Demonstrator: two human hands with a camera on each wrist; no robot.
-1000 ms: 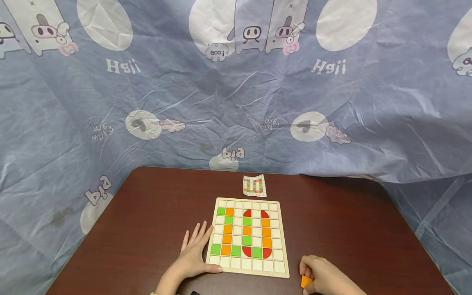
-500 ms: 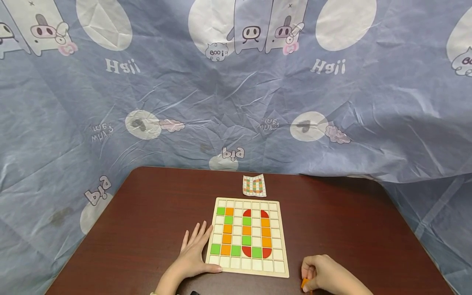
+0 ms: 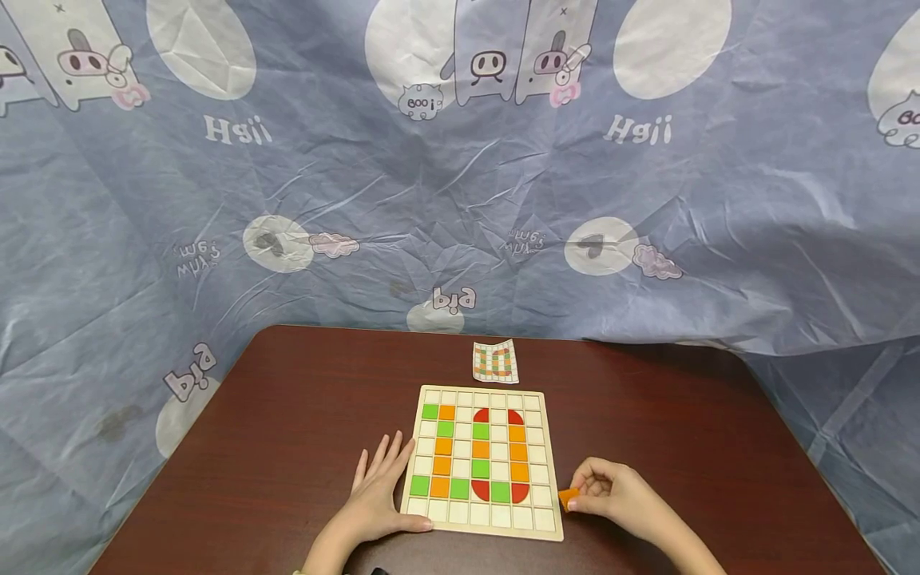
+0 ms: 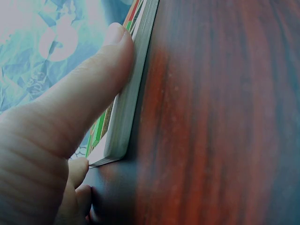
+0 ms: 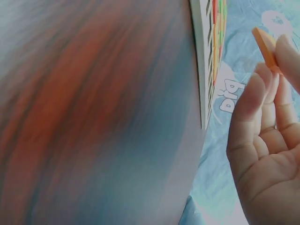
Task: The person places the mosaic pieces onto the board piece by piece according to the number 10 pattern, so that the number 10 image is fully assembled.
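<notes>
A square wooden grid board (image 3: 481, 515) lies on the table, with green, orange and red tiles set in some of its cells. My left hand (image 3: 374, 491) rests at the board's left side, its fingers spread along the edge and the thumb on the near left corner. In the left wrist view the thumb (image 4: 93, 84) lies against the board's rim. Just off the board's right edge, my right hand (image 3: 618, 495) pinches an orange square tile (image 3: 569, 499) between thumb and fingers. The right wrist view shows this orange tile (image 5: 265, 49) tilted, held at the fingertips.
A small paper card (image 3: 496, 362) with a printed coloured grid pattern lies behind the board. The dark red-brown table (image 3: 323, 399) extends around it. A patterned grey-blue cloth (image 3: 431, 176) hangs behind the table. A small black object (image 3: 379, 571) shows at the bottom edge.
My right hand has moved up and left, from the table's near right to the board's right edge, carrying the orange tile. My left hand and the board have stayed put.
</notes>
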